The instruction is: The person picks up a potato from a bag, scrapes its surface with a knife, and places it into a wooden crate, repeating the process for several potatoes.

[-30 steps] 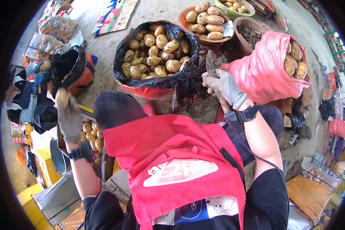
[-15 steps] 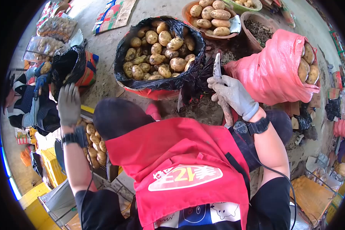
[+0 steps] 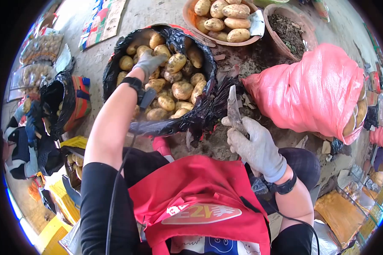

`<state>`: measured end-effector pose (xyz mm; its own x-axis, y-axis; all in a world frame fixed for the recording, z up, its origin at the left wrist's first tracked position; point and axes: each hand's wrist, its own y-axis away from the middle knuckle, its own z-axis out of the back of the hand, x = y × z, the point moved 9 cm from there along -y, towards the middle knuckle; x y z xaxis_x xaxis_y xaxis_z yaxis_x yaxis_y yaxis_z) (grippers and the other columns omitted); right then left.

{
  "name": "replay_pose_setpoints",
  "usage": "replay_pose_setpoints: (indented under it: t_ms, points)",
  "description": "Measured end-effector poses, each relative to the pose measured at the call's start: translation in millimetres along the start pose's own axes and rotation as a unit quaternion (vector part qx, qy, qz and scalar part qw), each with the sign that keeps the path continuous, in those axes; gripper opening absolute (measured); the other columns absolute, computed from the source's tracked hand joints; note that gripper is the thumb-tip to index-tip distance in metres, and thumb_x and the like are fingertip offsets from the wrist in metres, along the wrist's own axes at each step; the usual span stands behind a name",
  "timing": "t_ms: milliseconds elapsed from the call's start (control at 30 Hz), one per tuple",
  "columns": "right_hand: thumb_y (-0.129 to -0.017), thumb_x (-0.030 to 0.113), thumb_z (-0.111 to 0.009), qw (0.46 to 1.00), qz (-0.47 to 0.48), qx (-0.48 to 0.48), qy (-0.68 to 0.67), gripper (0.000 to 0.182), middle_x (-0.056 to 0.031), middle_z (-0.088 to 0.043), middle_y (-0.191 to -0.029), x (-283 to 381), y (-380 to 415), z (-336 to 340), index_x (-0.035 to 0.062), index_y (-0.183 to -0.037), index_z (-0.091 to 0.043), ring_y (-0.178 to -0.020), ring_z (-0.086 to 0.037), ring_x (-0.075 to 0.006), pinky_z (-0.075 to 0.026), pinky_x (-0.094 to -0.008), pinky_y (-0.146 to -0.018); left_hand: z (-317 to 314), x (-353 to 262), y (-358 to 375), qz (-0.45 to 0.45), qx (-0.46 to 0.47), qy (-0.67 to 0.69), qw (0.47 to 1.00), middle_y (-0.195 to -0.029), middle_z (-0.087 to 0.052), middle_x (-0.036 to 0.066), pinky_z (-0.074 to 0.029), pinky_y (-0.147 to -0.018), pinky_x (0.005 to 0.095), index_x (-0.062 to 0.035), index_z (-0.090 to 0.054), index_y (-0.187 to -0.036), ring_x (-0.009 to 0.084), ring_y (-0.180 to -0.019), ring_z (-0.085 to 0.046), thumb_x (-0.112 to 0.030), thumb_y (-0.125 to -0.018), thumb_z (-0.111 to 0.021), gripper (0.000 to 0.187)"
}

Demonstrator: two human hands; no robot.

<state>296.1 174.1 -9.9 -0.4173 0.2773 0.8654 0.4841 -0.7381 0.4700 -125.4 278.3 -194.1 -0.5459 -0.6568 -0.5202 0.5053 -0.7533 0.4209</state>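
My left hand [image 3: 150,63], in a grey glove, reaches into a wide tub lined with a black plastic bag [image 3: 115,57] and rests on the potatoes [image 3: 182,90]; its fingertips are partly hidden among them. My right hand [image 3: 257,148], also gloved, is closed around a knife [image 3: 233,106] with a dirty blade pointing up, just below the bag's right edge. To the right lies a pink sack [image 3: 306,91] with potatoes showing at its open end.
A basin of potatoes [image 3: 187,19] and a pinkish tub of soil [image 3: 312,38] stand at the back. At the left, a co-worker [image 3: 23,144] sits by a black-lined bag [image 3: 78,100]. A yellow crate [image 3: 55,236] is at lower left.
My left hand has moved from beside the crate of potatoes at the left up and right into the black-lined tub. My right hand still holds the knife, slightly lower in view.
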Motion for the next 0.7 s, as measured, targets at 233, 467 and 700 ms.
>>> replay_pose_setpoints:
  t_ms: [233, 467, 700]
  points:
    - [-0.097, 0.013, -0.067, 0.998, -0.028, 0.005, 0.054, 0.026, -0.0232, -0.070, -0.091, 7.5, -13.8, 4.6, 0.0007, -0.119, -0.069, -0.083, -0.074, -0.0352, -0.055, -0.0383, -0.074, -6.7, -31.7, 12.5, 0.007, -0.078, -0.077, 0.994, -0.138, -0.063, 0.027, -0.047, -0.110, 0.0394, -0.0035, -0.050, -0.150, 0.0351, -0.131, -0.062, -0.054, -0.081, -0.080, 0.090]
    - [-0.096, 0.014, -0.067, 0.994, 0.030, -0.001, 0.104, 0.025, -0.0242, -0.070, -0.094, 15.3, -8.0, -0.6, 0.0019, -0.117, -0.069, -0.086, -0.073, -0.0388, -0.055, -0.0399, -0.073, -2.0, -13.1, 7.0, 0.029, 0.001, -0.069, 0.997, -0.135, -0.065, 0.025, -0.051, -0.103, 0.0413, -0.0012, -0.046, -0.148, 0.0352, -0.123, -0.066, -0.065, -0.086, -0.074, 0.093]
    - [-0.100, 0.018, -0.065, 0.997, 0.012, 0.017, 0.069, 0.030, -0.0028, -0.064, -0.078, 13.3, 15.3, -9.4, 0.0032, -0.125, -0.070, -0.068, -0.059, -0.0072, -0.048, -0.0286, -0.060, -29.4, -36.2, 74.7, 0.009, 0.185, 0.586, 0.789, -0.112, -0.072, 0.010, -0.057, -0.082, 0.0306, -0.0044, -0.060, -0.134, 0.0194, -0.095, -0.070, -0.047, -0.105, -0.058, 0.052]
